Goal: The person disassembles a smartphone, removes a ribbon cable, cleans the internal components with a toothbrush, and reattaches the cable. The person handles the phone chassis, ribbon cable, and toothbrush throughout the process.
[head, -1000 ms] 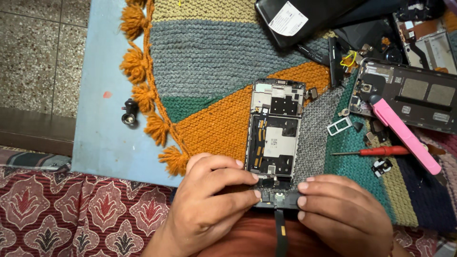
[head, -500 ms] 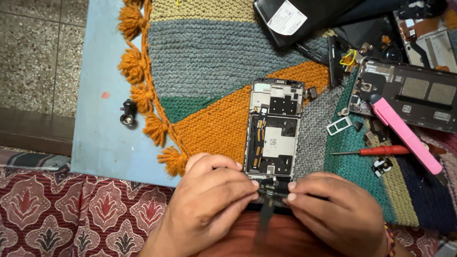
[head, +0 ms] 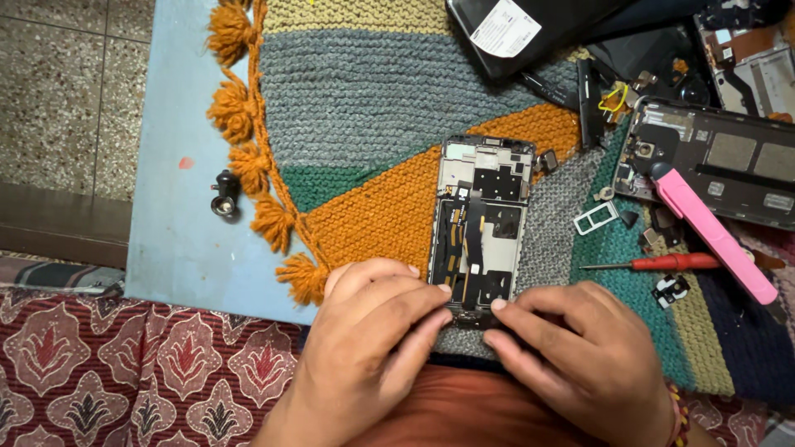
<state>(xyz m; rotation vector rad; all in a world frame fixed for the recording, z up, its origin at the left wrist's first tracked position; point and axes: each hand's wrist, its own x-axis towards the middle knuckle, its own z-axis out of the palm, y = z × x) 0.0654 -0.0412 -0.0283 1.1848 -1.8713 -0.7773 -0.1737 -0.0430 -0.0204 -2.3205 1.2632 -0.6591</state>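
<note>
An opened phone frame (head: 480, 219) lies upright on a knitted mat (head: 389, 91), its inner boards and a dark flex strip exposed. My left hand (head: 368, 343) presses its fingertips on the frame's lower left corner. My right hand (head: 571, 348) pinches the lower edge from the right. Both sets of fingertips meet at the frame's bottom end, where a small dark part sits between them. Whether the part is loose or fixed is hidden by the fingers.
A red-handled screwdriver (head: 662, 263), a pink pry tool (head: 712, 236), a small metal tray (head: 596, 218) and loose bits lie at right. Another open phone body (head: 729, 161) and a black back cover (head: 513, 29) sit beyond. A small black part (head: 225, 193) rests on the blue table (head: 178, 124).
The long flex strip that hung below the frame between my hands now lies up along the frame's middle. My fingertips have closed together at the bottom edge.
</note>
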